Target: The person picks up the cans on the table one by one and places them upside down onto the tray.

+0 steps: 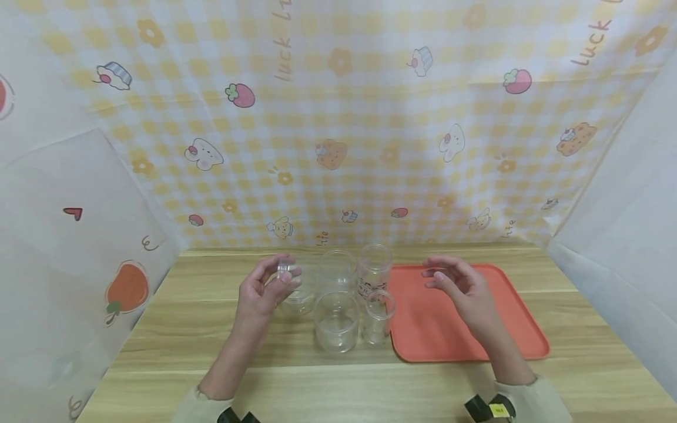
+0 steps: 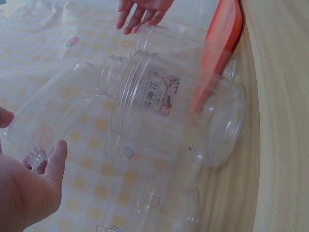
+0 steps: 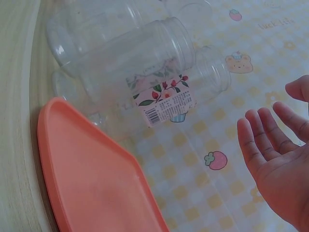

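Observation:
My left hand (image 1: 267, 285) holds a clear plastic jar (image 2: 60, 106) by its threaded end, thumb on one side and fingers on the other. That jar is raised and tilted in the left wrist view. Right of this hand, a wide clear jar (image 1: 337, 329) stands on the table, with another clear jar (image 1: 337, 267) behind it. A narrow clear jar (image 1: 376, 326) and a taller jar with a printed label (image 3: 161, 94) stand by the tray. My right hand (image 1: 460, 285) is above the orange tray (image 1: 471, 335), fingers spread and holding nothing.
Another clear jar (image 2: 166, 208) stands on the wooden table (image 1: 296, 388) near my left hand. The tray lies flat right of the jars. A yellow checked cloth (image 1: 370, 117) hangs behind the table, and white printed sheets close both sides.

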### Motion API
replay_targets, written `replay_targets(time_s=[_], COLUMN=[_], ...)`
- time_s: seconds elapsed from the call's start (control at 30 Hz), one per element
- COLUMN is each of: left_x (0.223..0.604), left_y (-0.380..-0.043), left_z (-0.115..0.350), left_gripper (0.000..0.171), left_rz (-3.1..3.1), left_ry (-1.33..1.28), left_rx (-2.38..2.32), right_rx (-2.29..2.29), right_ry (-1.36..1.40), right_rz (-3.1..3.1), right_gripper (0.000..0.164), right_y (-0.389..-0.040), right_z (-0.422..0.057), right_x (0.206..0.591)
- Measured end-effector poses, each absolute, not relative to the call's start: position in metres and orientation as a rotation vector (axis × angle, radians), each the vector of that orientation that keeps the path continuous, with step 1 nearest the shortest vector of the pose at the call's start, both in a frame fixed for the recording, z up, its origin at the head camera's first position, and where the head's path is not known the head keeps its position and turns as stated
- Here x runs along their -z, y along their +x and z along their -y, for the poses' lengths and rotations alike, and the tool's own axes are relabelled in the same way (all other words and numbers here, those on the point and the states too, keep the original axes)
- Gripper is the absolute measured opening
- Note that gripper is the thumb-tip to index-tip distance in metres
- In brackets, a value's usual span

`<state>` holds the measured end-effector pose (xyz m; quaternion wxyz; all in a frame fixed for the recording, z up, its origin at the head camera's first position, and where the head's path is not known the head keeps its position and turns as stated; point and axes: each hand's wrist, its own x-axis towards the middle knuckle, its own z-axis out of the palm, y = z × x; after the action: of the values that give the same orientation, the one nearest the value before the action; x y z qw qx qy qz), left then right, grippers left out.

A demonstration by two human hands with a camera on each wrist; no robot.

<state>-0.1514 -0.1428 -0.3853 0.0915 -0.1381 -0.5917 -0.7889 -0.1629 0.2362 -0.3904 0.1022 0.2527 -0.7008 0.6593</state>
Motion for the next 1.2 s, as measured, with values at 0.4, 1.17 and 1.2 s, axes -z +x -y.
replay_targets(time_s=[0.4,1.17,1.2], left_x=[0.3854,0.388,0.388], left_y=[-0.1517,-0.1533,-0.1534], left_z=[0.1427,0.1376,0.1371], left_gripper=[0.036,0.039,0.039], left_rz=[1.771,1.805,1.802], left_ry=[-0.408,-0.358,-0.354], left_rx=[2.345,2.353,2.357], right_rx=[-1.94,-1.912,-1.911], right_ry=[0.747,0.746,0.749], right_rz=[2.071,2.112,2.111], right_gripper=[0.031,0.031,0.031], right_y=[-0.162,-0.1603,-0.1603], right_z=[-0.2367,-0.2312,-0.2309], right_x=[0.39,0.3884,0.3882])
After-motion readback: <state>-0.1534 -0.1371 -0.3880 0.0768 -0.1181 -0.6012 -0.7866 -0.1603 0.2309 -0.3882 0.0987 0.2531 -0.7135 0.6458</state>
